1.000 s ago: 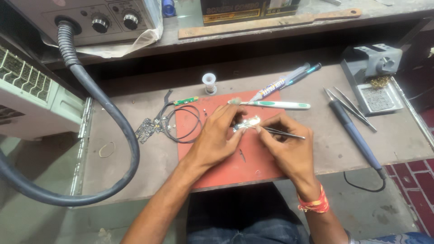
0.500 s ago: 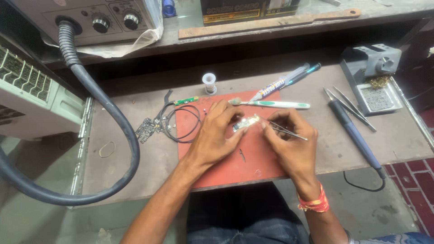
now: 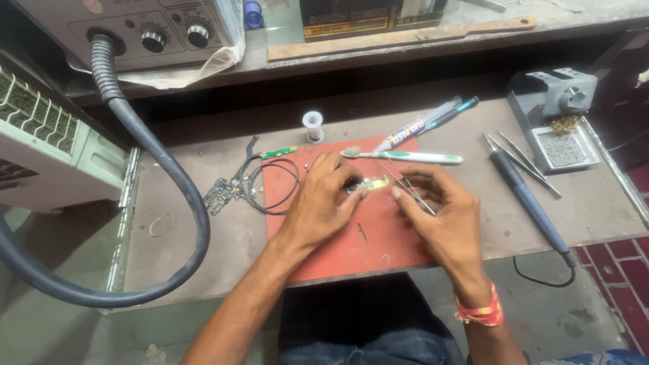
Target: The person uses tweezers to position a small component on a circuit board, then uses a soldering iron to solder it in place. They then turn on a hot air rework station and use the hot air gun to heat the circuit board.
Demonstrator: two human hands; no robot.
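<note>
My left hand [image 3: 325,201] rests on a red work mat [image 3: 351,247] and pinches a small yellow-green circuit board [image 3: 370,184] between thumb and fingers. My right hand [image 3: 443,216] holds thin metal tweezers [image 3: 405,187], their tips pointing up and left just right of the board. A small dark part [image 3: 362,233] lies on the mat below the hands. A white-and-green toothbrush [image 3: 409,157] lies just beyond my fingers.
A soldering iron [image 3: 527,199] and spare tweezers [image 3: 524,161] lie to the right by a grey iron stand [image 3: 558,115]. A solder spool [image 3: 313,126], a tube [image 3: 412,128], black wires [image 3: 270,186] and small boards [image 3: 220,195] sit left. A thick black hose [image 3: 155,176] curves from a hot-air station [image 3: 149,27].
My right hand has turned the tweezers from lying sideways to pointing up and left, and drawn slightly right of the board. The left hand keeps holding the board.
</note>
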